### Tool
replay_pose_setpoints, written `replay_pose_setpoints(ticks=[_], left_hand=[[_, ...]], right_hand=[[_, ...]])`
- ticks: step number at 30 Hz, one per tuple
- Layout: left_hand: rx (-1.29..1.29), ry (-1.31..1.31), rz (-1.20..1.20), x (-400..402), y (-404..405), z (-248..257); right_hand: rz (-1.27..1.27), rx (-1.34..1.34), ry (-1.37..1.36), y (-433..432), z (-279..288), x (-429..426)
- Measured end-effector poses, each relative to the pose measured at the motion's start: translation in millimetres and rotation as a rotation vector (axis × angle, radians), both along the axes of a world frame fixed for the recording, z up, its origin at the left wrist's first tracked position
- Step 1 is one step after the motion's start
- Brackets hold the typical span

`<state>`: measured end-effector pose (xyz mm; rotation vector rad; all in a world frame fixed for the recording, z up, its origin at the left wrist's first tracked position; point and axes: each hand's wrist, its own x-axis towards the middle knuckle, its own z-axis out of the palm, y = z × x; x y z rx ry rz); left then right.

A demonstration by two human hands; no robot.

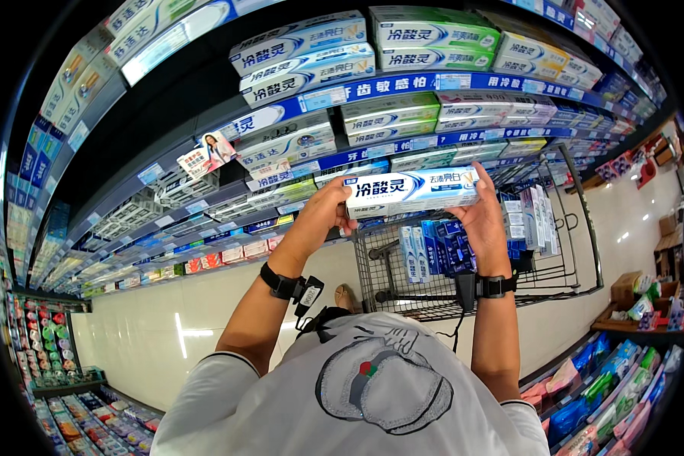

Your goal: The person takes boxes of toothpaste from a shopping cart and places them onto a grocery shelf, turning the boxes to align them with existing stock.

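Between my two hands I hold a white and blue toothpaste box [413,192], level in front of the shelves, its printed face up towards me. My left hand [326,211] grips its left end. My right hand [481,214] has its other end between thumb and fingers. Both wrists wear black straps with small devices. Below the box stands a wire shopping cart [433,310], partly covered by my right hand and forearm. Inside it are blue toothpaste boxes [442,245] and several upright white boxes [538,219].
Stacked toothpaste boxes [308,57] fill parts of the shelf rack ahead, above a blue price rail [387,88]. A small cardboard sign [208,155] sticks out from a shelf edge. Bagged goods [598,387] lie at the lower right. Pale tile floor [148,319] shows around me.
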<state>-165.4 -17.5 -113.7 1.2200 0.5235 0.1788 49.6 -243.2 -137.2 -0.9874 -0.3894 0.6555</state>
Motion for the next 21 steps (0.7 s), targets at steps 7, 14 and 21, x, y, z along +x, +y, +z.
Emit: replay_pose_setpoints(ticks=[7,14,21], left_hand=[[-0.172,-0.045,0.047,-19,27,-5],[-0.219,0.02,0.109,-28,24,0],[-0.26,0.022,0.152,-32,32,-8]], right_hand=[[0.14,-0.069,-0.011,22,5,-9],[0.165,-0.201,-0.041,38,7,-11],[0.172,-0.265,-0.064,50,13,-17]])
